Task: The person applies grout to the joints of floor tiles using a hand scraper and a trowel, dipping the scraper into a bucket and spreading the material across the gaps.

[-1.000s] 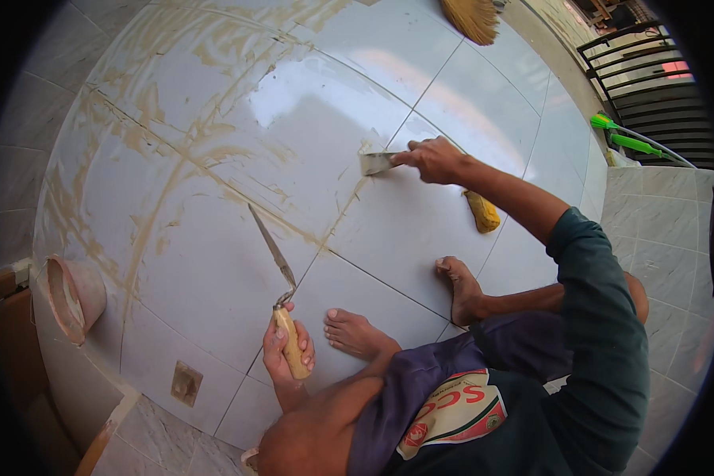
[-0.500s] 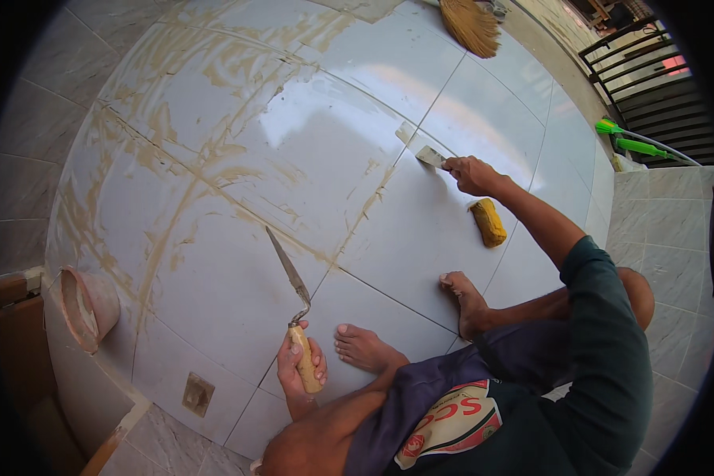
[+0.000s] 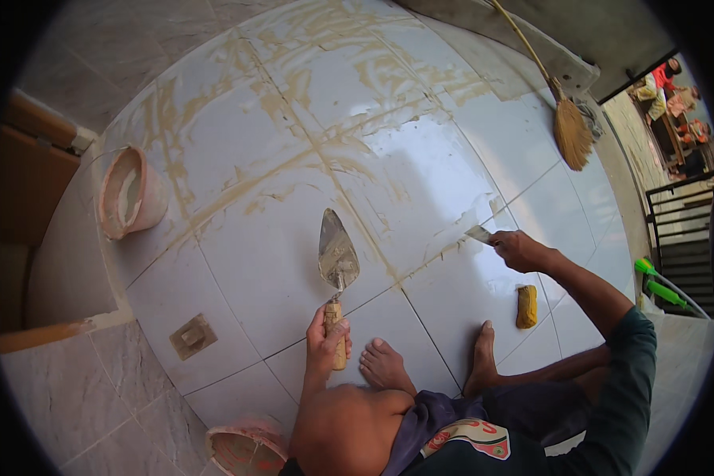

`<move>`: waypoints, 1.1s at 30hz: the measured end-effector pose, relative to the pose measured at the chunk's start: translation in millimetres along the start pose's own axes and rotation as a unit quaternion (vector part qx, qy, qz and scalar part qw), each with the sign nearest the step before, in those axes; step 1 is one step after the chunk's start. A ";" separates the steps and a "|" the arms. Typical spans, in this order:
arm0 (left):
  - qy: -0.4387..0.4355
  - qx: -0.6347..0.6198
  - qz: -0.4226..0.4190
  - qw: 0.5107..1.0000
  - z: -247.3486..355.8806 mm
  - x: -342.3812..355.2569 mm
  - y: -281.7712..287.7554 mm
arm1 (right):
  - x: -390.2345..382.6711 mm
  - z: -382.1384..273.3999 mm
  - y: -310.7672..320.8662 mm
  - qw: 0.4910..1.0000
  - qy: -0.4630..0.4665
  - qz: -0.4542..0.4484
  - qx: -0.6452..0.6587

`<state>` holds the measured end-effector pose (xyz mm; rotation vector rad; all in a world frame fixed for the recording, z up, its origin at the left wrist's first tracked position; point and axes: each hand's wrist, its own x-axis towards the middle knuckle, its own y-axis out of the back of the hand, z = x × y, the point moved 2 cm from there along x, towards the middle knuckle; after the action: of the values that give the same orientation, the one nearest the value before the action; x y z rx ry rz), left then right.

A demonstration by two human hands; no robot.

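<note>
Squatting on the white tiled floor (image 3: 238, 262), I had most of the far and left joints already packed, judging by the tan grout smeared in broad streaks along the seams there and across the tile faces, none of it wiped off yet. The joints to the near right, around my feet and toward the yellow sponge (image 3: 526, 306), looked clean and unfilled, so I judged the job roughly half done, with the filling of those seams and all the cleaning left. A pink bucket (image 3: 128, 193) stood well off to the far left on the smeared tiles, a broom (image 3: 570, 131) lay at the far right, and a second bucket's rim (image 3: 244, 449) showed close by my left knee. My right arm was stretched out long to the right, and my right hand (image 3: 520, 250) was closed around a small scraper (image 3: 479, 233) whose blade pressed on the joint just left of my knuckles. My left arm was tucked in short, and my left hand (image 3: 328, 341) was wrapped fully around the wooden handle of the pointed trowel (image 3: 337, 254), its blade lying flat on the tile, tip pointing away from me, near the crossing of two grouted seams.
</note>
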<state>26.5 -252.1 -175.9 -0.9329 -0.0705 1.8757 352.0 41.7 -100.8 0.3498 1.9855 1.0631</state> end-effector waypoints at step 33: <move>0.023 0.344 0.129 0.930 167.9 164.2 -45.4 | 243.4 176.1 157.7 0.955 -0.032 0.282 0.085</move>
<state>-78.1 -41.5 -132.1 -0.5046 0.7283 1.9041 319.4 374.2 -160.3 1.0795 1.9685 1.2009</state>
